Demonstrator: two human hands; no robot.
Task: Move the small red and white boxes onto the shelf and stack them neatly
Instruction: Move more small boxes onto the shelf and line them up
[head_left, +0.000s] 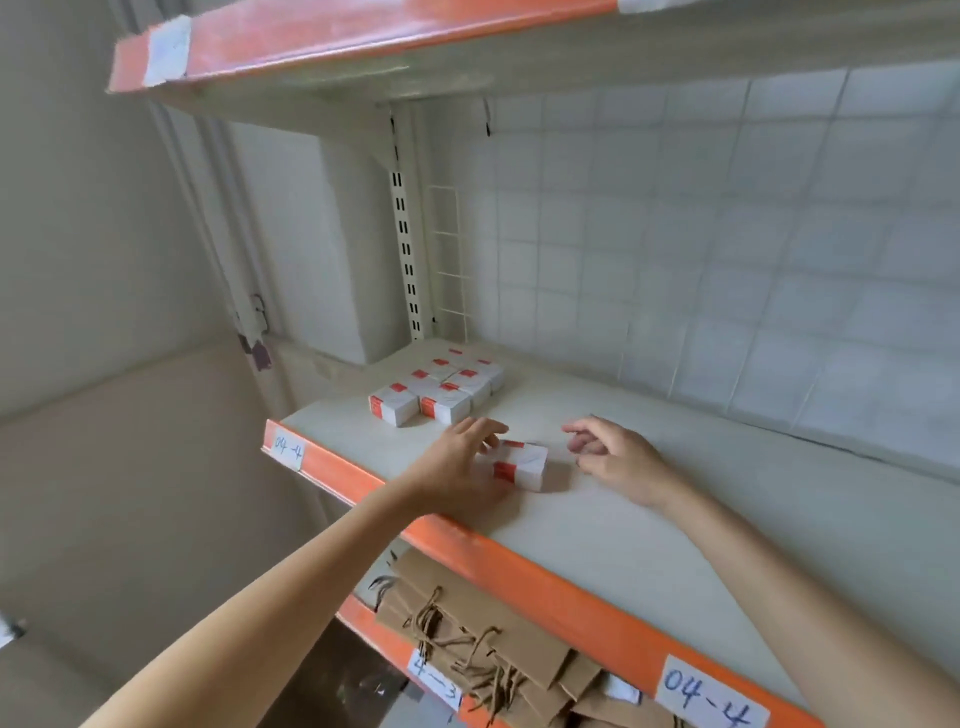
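From the head view, the left hand (460, 460) lay over the near-left side of a small stack of red and white cardboard boxes (522, 464), its fingers reaching loosely across the top edge and touching it; whether the thumb was tucked under could not be made out. The right hand (610, 454) hovered just beside the stack at its 3 o'clock, fingers loosely curled and holding nothing, apart from the cardboard.

That stack sat on the pale shelf with the orange front lip (519, 558), near the front edge. At about 11 o'clock from it, well back toward the left corner, stood a tidy block of the same red and white boxes (439, 392), set in rows and touching one another.

The boxes looked light and stiff, thin card with flat faces that should slide easily on the smooth shelf. A squeeze too hard would likely dent a wall, and stacked ones could shear apart if pushed from the top alone. The safer hold seemed to be both hands flat on the two opposite short sides, low down, so that the layers travelled together toward the block.

Below, on the lower shelf, lay brown paper bags with twisted cord handles (467, 639), and a handwritten white label (709, 696) was stuck to the orange lip at 5 o'clock.
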